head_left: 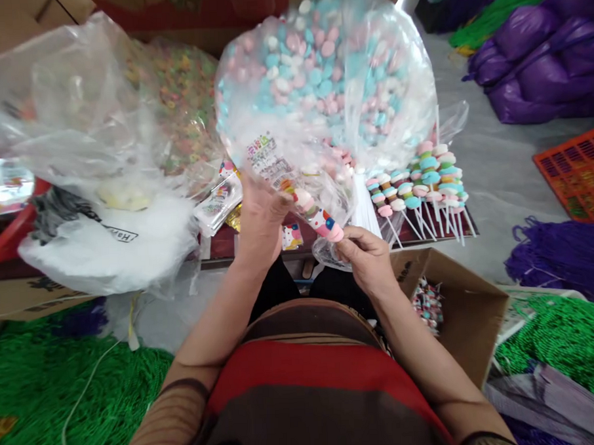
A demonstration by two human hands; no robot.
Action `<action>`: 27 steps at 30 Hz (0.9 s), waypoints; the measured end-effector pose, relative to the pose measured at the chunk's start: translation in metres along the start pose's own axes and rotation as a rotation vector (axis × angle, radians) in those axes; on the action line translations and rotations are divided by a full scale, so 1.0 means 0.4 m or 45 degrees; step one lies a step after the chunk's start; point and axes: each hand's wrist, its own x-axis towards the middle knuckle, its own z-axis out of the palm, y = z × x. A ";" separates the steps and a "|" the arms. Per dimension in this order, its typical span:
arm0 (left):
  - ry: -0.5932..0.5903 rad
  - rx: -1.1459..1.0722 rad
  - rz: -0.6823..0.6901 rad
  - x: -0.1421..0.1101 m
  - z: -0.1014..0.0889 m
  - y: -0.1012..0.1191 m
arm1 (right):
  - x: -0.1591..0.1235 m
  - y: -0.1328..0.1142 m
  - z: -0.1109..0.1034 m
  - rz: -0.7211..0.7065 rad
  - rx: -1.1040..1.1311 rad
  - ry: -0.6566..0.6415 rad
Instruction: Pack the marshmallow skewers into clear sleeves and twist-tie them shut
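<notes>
My left hand [260, 219] grips the upper end of a small clear printed wrapper [269, 161] holding a candy skewer [316, 215] of pink, white and blue pieces. My right hand [365, 255] pinches the skewer's lower end through the wrapper. Both hands are in front of a large clear bag of pink, blue and white candies [320, 70]. To the right of the hands, several finished candy skewers on white sticks [423, 184] lie in a row on a dark board [425, 233].
A clear bag of mixed coloured candy [183, 103] and crumpled plastic bags [76, 127] lie at left. An open cardboard box [458, 307] with wrapped skewers sits at lower right. Green tassels [48, 384], purple bundles [540, 61] and an orange crate [577, 171] surround the spot.
</notes>
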 end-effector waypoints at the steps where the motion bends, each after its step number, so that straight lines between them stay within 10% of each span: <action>1: -0.067 -0.118 -0.149 -0.013 0.012 -0.001 | 0.002 0.002 0.009 0.014 0.024 -0.007; 21: -0.231 -0.060 -0.323 -0.105 0.007 -0.074 | -0.018 0.012 0.075 0.045 -0.062 -0.056; 27: -0.234 -0.092 -0.174 -0.029 -0.020 -0.008 | -0.020 0.018 0.075 0.021 -0.111 -0.072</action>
